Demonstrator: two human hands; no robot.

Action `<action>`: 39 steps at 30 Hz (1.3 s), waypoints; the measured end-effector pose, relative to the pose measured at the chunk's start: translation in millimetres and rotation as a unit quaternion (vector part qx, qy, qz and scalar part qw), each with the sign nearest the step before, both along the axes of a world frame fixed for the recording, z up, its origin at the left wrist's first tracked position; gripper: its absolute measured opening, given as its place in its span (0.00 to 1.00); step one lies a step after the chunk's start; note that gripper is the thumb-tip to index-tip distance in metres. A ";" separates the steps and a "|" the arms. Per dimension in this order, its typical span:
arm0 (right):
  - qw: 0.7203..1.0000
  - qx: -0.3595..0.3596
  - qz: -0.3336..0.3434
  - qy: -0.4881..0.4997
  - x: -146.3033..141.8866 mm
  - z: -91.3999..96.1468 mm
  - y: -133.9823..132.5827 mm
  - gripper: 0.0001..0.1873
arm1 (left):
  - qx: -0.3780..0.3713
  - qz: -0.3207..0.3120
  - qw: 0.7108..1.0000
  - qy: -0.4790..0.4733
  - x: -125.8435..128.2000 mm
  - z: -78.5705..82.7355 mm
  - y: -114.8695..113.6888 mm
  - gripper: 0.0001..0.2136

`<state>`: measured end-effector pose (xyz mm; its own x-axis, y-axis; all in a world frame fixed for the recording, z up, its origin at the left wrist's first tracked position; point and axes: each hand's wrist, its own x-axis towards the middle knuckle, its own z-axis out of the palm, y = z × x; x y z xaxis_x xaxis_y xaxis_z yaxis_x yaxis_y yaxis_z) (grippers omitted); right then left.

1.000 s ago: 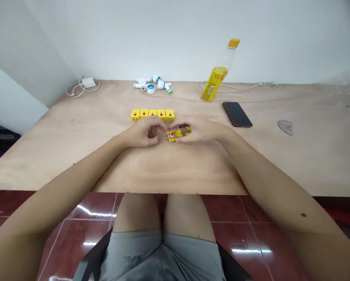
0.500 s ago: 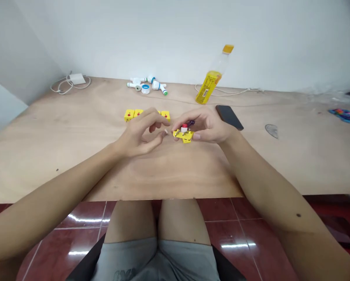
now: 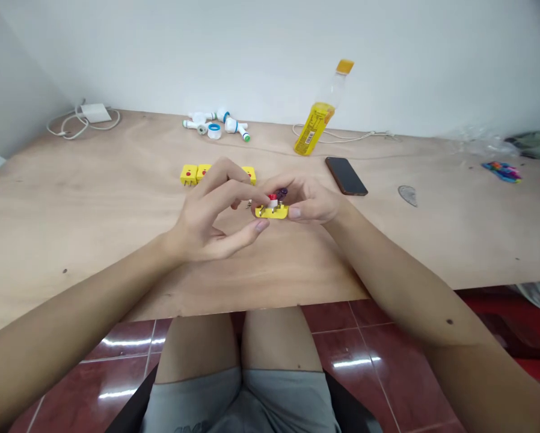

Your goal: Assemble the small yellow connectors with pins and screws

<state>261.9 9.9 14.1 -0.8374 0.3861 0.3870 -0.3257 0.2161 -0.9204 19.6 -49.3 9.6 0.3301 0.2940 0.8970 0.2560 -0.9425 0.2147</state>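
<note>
My right hand holds a small yellow plug-like block with a red button on top, raised above the wooden table. My left hand is beside it, its index finger and thumb closing on the block's left end and red button. A row of matching yellow blocks with red dots lies just behind my hands, partly hidden by my left fingers.
White pipe fittings with blue rings lie at the back. A yellow drink bottle stands right of them, a dark phone near it. A white charger and cable sit back left. Coloured bits lie far right.
My hands lifted the yellow block off the table and turned it. My left fingers moved in onto its button end. The view shifted rightward.
</note>
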 end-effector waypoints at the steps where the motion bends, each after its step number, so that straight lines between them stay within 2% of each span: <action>1: 1.000 0.000 -0.003 -0.005 0.1 0.1 0.8 0.22 | -0.006 0.006 1.000 0.001 -0.2 -0.9 1.0 0.09; 6: 0.998 0.003 -0.051 -0.035 3.3 7.1 0.9 0.23 | 0.023 -0.020 0.999 -0.029 0.7 0.2 3.4 0.06; 11: 0.998 0.003 -0.057 -0.027 2.2 9.0 2.4 0.21 | 0.023 -0.024 0.999 -0.029 1.4 1.5 4.6 0.05; 14: 0.997 -0.031 -0.069 -0.010 -1.9 5.4 0.7 0.22 | 0.022 -0.017 0.999 -0.025 -0.2 -0.7 5.9 0.05; 19: 0.984 -0.135 -0.114 0.015 -7.6 -0.6 -7.3 0.25 | 0.012 -0.022 0.999 -0.026 -3.2 -2.5 8.4 0.10; 24: 0.975 -0.196 -0.102 0.016 -12.1 -3.1 -11.7 0.26 | 0.025 0.001 1.000 -0.016 -6.3 1.8 10.0 0.11; 28: 0.970 -0.220 -0.100 0.024 -15.8 -4.5 -14.7 0.24 | 0.027 0.024 0.999 -0.002 -8.2 4.7 11.0 0.11; 35: 0.960 -0.247 -0.134 0.017 -18.1 -7.0 -16.7 0.24 | 0.007 0.014 1.000 -0.005 -9.0 6.0 12.3 0.11; 39: 0.961 -0.243 -0.126 0.026 -18.7 -8.6 -15.4 0.22 | 0.009 0.006 1.000 -0.013 -8.2 5.6 12.1 0.10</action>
<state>243.2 -5.5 5.5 -0.6779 0.7198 0.1490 -0.3686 -0.1574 -0.9162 11.4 -37.2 15.2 0.3029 0.2818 0.9104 0.2621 -0.9431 0.2047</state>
